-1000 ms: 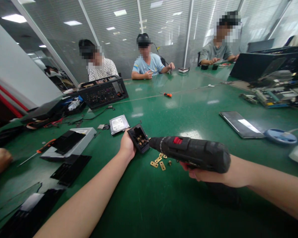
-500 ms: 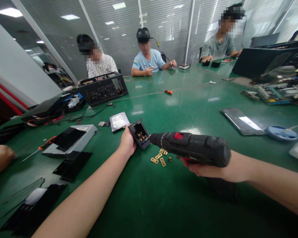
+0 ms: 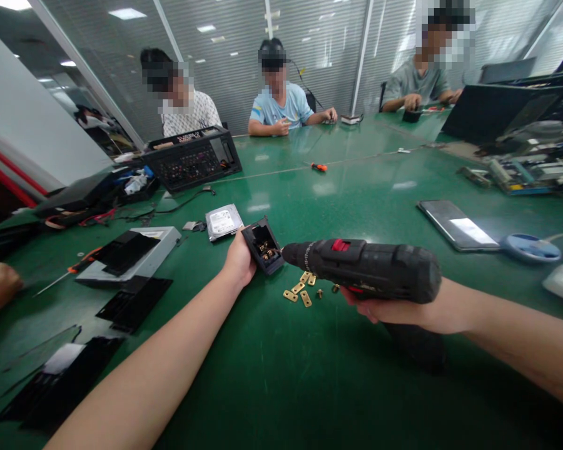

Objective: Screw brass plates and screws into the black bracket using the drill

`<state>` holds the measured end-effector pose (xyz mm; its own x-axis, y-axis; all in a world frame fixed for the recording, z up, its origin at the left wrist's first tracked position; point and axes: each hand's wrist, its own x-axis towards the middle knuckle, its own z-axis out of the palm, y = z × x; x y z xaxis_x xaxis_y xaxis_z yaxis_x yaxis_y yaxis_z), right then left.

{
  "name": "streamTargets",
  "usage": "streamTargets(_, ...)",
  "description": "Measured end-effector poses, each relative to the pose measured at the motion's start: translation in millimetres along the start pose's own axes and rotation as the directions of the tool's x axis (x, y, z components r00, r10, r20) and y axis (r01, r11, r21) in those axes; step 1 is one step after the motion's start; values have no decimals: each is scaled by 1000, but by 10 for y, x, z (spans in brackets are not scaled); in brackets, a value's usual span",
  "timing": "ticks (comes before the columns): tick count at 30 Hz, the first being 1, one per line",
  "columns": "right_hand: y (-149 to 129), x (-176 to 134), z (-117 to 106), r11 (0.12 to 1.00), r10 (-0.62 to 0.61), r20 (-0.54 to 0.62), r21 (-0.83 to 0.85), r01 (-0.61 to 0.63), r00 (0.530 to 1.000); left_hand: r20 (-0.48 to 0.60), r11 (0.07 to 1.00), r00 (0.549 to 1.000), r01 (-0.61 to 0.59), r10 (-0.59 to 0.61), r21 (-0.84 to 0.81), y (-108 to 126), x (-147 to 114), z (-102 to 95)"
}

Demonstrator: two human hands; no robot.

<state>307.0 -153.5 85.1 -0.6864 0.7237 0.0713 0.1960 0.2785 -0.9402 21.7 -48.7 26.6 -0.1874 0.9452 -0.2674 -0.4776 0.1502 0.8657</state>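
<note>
My left hand [image 3: 239, 259] is closed around the side of a small black open box [image 3: 274, 264], tilted so its inside shows. Several brass-coloured screw-like pieces [image 3: 266, 249] lie within it. My right hand [image 3: 385, 310] grips a black cordless drill [image 3: 380, 269] with red switches. The drill's nose points left at the box's right wall; whether its tip touches the wall I cannot tell. Below the box, several flat brass plates [image 3: 306, 299] with holes lie on the green table [image 3: 281, 375], with a small screw [image 3: 319, 293] beside them.
A hard drive [image 3: 223, 222] lies behind my left hand. Farther left are a silver optical drive [image 3: 162, 247], black panels [image 3: 134, 303] and a screwdriver [image 3: 70, 271]. On the right are a phone [image 3: 457, 225] and a blue round object [image 3: 531, 248]. Several people sit across; another person's hand [image 3: 0, 284] shows at left.
The whole view has shifted slightly. My hands keep the box and the drill in nearly the same relation. Across the table at right, a person's hand has moved onto a dark object.
</note>
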Motion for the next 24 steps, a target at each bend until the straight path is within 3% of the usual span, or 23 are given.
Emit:
streamTargets(12,144,-9,10,978,-126,21,-166,127,992,17,1000,1000,0,0,-10,1,0,5)
streamTargets(24,136,-9,68,974,-175,-71,-155,162,982,85,999,996,41,-41,5,19,13,-29)
